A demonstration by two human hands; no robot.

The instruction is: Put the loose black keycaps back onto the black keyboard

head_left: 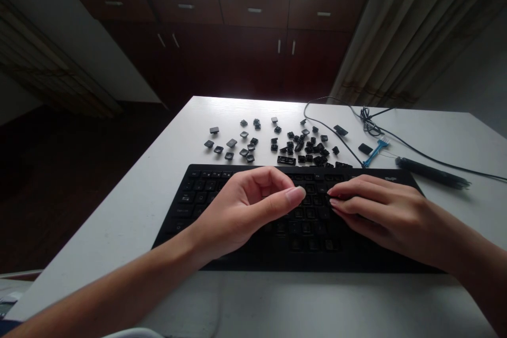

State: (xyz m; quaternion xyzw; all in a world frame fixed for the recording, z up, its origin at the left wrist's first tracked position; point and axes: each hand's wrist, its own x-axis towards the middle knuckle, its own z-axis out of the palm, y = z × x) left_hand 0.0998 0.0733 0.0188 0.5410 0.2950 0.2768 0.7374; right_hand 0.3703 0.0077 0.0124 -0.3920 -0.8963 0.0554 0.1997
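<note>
A black keyboard (190, 195) lies on the white table (130, 206), many of its keycaps removed. My left hand (245, 206) hovers over its middle, fingers curled inward with the thumb stretched toward the right; nothing shows in it. My right hand (380, 211) rests on the keyboard's right half, fingers pressed together with their tips on a key near the centre. Loose black keycaps (293, 145) lie scattered on the table just beyond the keyboard.
A black cable (328, 129) loops across the far right of the table. A small blue tool (374, 152) and a black stick-like brush (431, 173) lie right of the keycaps. Dark wooden cabinets (253, 37) and a curtain (415, 31) stand behind the table.
</note>
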